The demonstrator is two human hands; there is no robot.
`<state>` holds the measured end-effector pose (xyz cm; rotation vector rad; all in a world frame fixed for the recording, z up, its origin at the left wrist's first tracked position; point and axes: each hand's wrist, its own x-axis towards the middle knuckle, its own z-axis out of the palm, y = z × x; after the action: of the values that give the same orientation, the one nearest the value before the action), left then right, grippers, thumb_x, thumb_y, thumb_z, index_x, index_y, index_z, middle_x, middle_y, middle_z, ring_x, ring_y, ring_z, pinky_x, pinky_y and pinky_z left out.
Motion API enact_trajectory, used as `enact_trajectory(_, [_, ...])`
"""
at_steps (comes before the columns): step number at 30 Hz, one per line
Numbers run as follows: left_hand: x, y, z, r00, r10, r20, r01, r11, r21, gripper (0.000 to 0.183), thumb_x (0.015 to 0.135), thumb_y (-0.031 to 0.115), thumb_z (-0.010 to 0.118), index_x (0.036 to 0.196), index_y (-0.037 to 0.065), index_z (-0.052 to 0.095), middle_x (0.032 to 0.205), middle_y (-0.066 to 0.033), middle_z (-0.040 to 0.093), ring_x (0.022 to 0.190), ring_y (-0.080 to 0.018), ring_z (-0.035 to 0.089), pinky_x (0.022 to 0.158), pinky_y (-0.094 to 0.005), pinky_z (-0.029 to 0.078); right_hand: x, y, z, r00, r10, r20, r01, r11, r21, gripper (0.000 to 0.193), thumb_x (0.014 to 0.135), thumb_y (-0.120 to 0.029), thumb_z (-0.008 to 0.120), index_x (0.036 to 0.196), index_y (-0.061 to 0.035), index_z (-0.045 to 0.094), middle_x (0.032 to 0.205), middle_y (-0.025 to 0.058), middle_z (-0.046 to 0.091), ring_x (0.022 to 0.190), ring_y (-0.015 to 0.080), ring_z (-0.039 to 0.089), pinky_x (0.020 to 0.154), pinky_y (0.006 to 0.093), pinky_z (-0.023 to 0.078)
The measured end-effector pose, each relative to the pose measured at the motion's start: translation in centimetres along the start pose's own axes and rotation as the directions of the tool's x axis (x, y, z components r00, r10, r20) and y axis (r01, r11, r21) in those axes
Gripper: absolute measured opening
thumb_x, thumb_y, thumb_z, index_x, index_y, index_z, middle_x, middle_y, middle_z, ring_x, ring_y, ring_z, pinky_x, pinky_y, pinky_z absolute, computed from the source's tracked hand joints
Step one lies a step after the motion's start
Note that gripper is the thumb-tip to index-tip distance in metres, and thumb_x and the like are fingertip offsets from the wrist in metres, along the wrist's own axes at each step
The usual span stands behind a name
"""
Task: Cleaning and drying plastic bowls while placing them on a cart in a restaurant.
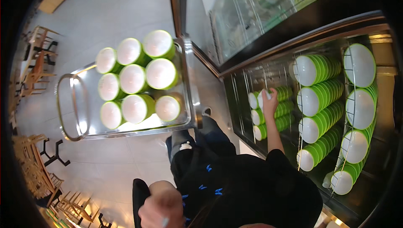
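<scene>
My right hand (270, 102) reaches into an open cabinet (282, 173) on the right, at the front of the shortest rows of bowls (259, 132). Its fingers are closed on a small white thing (263, 98), and whether this is a bowl or a cloth I cannot make out. Close to my body, at the bottom of the view, my left hand (161, 207) is bent and smeared by motion, so its grip does not show. The bowls are white inside and green outside, nested on their sides in long rows.
Left of the cabinet stands a metal trolley (126, 134) with several stacks of green-and-white bowls (133, 78). Thin wire dividers (299, 144) separate the cabinet's rows. The cabinet's glass door (252, 9) stands ajar ahead. Wooden chairs (37, 62) line the far left.
</scene>
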<state>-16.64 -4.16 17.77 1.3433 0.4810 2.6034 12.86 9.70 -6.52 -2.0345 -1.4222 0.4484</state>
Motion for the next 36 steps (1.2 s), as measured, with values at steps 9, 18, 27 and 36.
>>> enact_trajectory(9, [5.9, 11.7, 2.6, 0.601, 0.680, 0.420, -0.533, 0.733, -0.423, 0.012, 0.070, 0.010, 0.047, 0.061, 0.002, 0.044, 0.051, -0.0028, 0.040, 0.052, -0.0158, 0.039, 0.070, -0.0350, 0.033, -6.1, -8.1, 5.4, 0.897, -0.356, 0.262, 0.298, 0.925, 0.237, 0.027, 0.069, -0.027, 0.057, 0.083, -0.0044, 0.051, 0.070, 0.0147, 0.056, 0.067, 0.0297, 0.054, 0.058, 0.0344, 0.041])
enact_trajectory(18, [4.6, 13.4, 6.4, 0.575, 0.706, 0.413, -0.598, 0.707, -0.377, 0.010, 0.070, 0.010, 0.047, 0.064, 0.002, 0.047, 0.055, -0.0045, 0.046, 0.056, -0.0155, 0.044, 0.071, -0.0341, 0.034, -9.2, -17.7, 7.5, 0.635, -0.712, 0.299, 0.549, 0.689, 0.474, 0.021, 0.069, -0.022, 0.056, 0.078, -0.0044, 0.051, 0.070, 0.0131, 0.056, 0.065, 0.0299, 0.054, 0.055, 0.0362, 0.042])
enact_trajectory(27, [2.7, 13.0, 7.5, 0.502, 0.596, 0.627, -0.751, 0.659, -0.026, 0.025, 0.068, 0.011, 0.048, 0.047, 0.007, 0.035, 0.038, 0.0026, 0.033, 0.037, -0.0090, 0.034, 0.067, -0.0316, 0.032, -8.2, -20.8, 16.8, 0.175, -0.459, 0.871, 0.893, 0.446, 0.056, 0.033, 0.069, -0.031, 0.052, 0.083, -0.0018, 0.055, 0.079, 0.0141, 0.057, 0.073, 0.0313, 0.055, 0.064, 0.0373, 0.044])
enact_trajectory(36, [2.5, 15.9, 6.7, 0.684, 0.358, 0.636, -0.098, 0.909, -0.406, 0.007, 0.077, 0.019, 0.042, 0.078, 0.015, 0.048, 0.051, 0.0024, 0.046, 0.047, -0.0088, 0.044, 0.087, -0.0350, 0.023, -10.7, -19.4, 23.0, 0.123, -0.191, 0.974, 0.833, 0.553, 0.003, 0.031, 0.066, -0.020, 0.048, 0.088, -0.0005, 0.056, 0.095, 0.0181, 0.053, 0.089, 0.0301, 0.051, 0.074, 0.0368, 0.042])
